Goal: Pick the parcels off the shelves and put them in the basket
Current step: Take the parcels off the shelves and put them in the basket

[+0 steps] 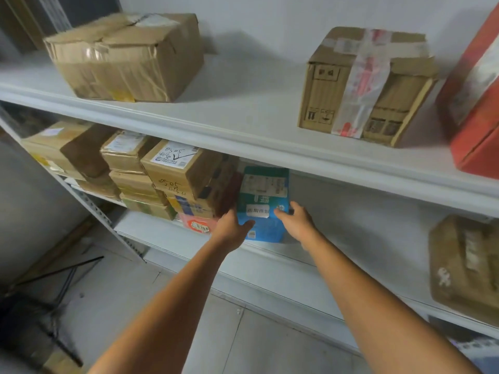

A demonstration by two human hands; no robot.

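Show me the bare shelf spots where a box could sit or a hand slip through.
Upper shelf: bare between the crumpled box and the taped box. Lower shelf: bare between the blue parcel and the brown parcel at right. Crowded: the stacked boxes left of it.

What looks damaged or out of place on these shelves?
The big cardboard box on the left of the top shelf looks crushed: its top bulges, the tape is wrinkled, and it sits askew to the shelf edge. The blue parcel held by the left hand and right hand looks intact.
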